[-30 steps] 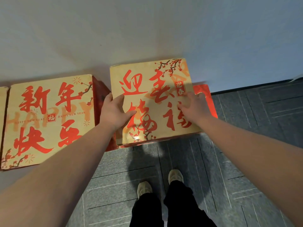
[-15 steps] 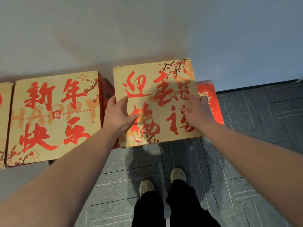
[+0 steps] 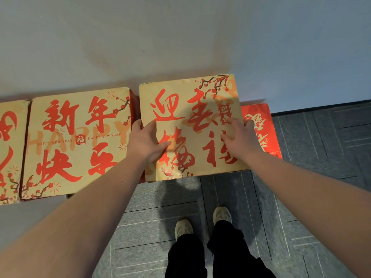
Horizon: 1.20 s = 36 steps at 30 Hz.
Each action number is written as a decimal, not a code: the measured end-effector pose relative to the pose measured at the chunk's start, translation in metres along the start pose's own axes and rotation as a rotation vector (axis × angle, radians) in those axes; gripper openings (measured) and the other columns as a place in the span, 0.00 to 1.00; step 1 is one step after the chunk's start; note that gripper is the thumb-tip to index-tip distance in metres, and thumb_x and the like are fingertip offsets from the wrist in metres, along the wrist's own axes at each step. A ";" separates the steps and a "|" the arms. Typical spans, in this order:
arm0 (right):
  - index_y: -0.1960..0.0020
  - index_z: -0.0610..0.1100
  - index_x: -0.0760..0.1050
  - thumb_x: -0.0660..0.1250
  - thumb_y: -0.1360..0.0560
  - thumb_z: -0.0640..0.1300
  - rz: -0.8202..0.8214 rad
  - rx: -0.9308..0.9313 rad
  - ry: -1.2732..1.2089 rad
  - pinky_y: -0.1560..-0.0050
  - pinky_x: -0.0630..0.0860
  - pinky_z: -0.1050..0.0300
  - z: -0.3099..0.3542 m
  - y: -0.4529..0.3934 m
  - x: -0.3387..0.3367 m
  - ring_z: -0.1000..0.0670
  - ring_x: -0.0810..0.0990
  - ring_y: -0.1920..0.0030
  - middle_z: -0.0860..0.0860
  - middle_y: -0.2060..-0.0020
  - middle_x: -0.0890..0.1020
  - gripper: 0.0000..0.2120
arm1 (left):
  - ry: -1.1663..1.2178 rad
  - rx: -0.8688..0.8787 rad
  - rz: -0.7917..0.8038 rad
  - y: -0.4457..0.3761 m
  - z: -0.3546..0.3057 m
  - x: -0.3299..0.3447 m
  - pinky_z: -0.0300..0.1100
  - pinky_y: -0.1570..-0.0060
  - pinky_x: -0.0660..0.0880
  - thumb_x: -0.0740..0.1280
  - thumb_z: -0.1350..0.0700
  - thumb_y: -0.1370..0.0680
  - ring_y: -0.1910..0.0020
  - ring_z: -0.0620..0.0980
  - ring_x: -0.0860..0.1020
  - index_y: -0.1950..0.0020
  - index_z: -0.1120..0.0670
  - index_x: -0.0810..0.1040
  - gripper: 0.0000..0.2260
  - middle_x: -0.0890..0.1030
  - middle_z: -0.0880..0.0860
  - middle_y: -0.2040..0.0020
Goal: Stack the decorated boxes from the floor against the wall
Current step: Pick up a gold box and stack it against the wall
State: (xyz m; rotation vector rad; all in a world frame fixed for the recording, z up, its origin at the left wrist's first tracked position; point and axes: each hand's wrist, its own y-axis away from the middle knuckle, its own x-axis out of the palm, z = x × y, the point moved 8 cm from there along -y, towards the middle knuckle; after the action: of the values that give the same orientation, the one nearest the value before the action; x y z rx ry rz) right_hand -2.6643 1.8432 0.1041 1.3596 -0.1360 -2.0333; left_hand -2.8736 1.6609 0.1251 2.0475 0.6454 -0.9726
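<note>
Beyond my fingertips rises the pale wall, and under my arms spreads the grey carpet where my two shoes stand. Just left of my left fingers sits a tan box printed in big red brush characters 新年快乐, with "HAPPY NEW YEAR" in small red capitals either side of a little red 福 seal; a further tan box lies beside that one, cut off by the frame. Under both palms is the tan box I am setting, its back edge close to the wall, lettered in red with 迎 and a small seal reading 迎春 beneath plum blossom. It sits on top of a red box, which shows just right of my right fingers; its gold writing I cannot read. My left hand grips the box's left edge, thumb lying across the top. My right hand rests on the top with fingers spread and nearly straight, pressing down.
</note>
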 end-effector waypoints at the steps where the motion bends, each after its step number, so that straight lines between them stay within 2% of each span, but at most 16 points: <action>1: 0.26 0.52 0.61 0.63 0.21 0.52 0.001 -0.005 0.002 0.35 0.72 0.48 0.002 0.001 0.001 0.42 0.70 0.35 0.43 0.34 0.62 0.25 | 0.000 -0.013 -0.003 0.001 0.002 -0.001 0.55 0.29 0.58 0.71 0.41 0.29 0.25 0.58 0.55 0.25 0.49 0.61 0.37 0.56 0.56 0.24; 9: 0.27 0.52 0.60 0.62 0.21 0.52 0.002 -0.012 0.013 0.35 0.72 0.49 0.012 0.003 0.008 0.42 0.69 0.34 0.43 0.33 0.61 0.25 | -0.130 0.002 -0.014 0.000 0.012 -0.006 0.54 0.33 0.64 0.70 0.38 0.29 0.27 0.59 0.59 0.30 0.51 0.68 0.32 0.61 0.57 0.26; 14: 0.27 0.51 0.60 0.62 0.21 0.52 -0.002 -0.013 0.016 0.36 0.73 0.49 0.016 0.002 0.009 0.42 0.70 0.35 0.43 0.33 0.62 0.25 | -0.164 0.013 -0.031 -0.001 0.012 -0.010 0.52 0.38 0.69 0.70 0.38 0.29 0.33 0.57 0.64 0.34 0.52 0.70 0.29 0.68 0.57 0.33; 23: 0.27 0.51 0.60 0.63 0.21 0.52 -0.003 -0.002 0.016 0.34 0.72 0.46 0.024 0.003 0.020 0.42 0.69 0.35 0.43 0.34 0.62 0.25 | -0.249 0.046 -0.018 -0.005 0.023 -0.014 0.53 0.36 0.68 0.69 0.37 0.28 0.30 0.57 0.60 0.31 0.50 0.66 0.31 0.63 0.55 0.28; 32: 0.25 0.52 0.58 0.60 0.20 0.53 0.021 0.019 0.097 0.35 0.72 0.45 0.024 0.003 0.019 0.42 0.69 0.35 0.43 0.33 0.62 0.26 | -0.290 0.095 0.030 0.001 0.016 -0.015 0.51 0.40 0.70 0.68 0.37 0.29 0.34 0.57 0.64 0.41 0.52 0.71 0.25 0.67 0.55 0.32; 34: 0.25 0.53 0.56 0.59 0.20 0.54 0.070 0.026 0.162 0.35 0.72 0.43 0.026 0.006 0.019 0.41 0.68 0.33 0.43 0.32 0.62 0.26 | -0.311 0.094 0.068 0.003 0.012 -0.018 0.52 0.36 0.68 0.68 0.36 0.29 0.30 0.57 0.62 0.35 0.50 0.69 0.28 0.64 0.55 0.28; 36: 0.26 0.53 0.57 0.57 0.20 0.54 0.095 -0.011 0.248 0.35 0.72 0.40 0.035 0.013 0.011 0.40 0.66 0.31 0.43 0.31 0.63 0.25 | -0.358 0.085 0.103 0.005 0.008 -0.025 0.53 0.31 0.63 0.65 0.34 0.28 0.27 0.58 0.58 0.28 0.49 0.63 0.34 0.59 0.55 0.24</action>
State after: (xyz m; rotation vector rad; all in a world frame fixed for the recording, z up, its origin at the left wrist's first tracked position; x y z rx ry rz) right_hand -2.6906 1.8171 0.1166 1.5552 -0.0773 -1.7698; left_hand -2.8880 1.6485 0.1445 1.8906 0.3111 -1.2828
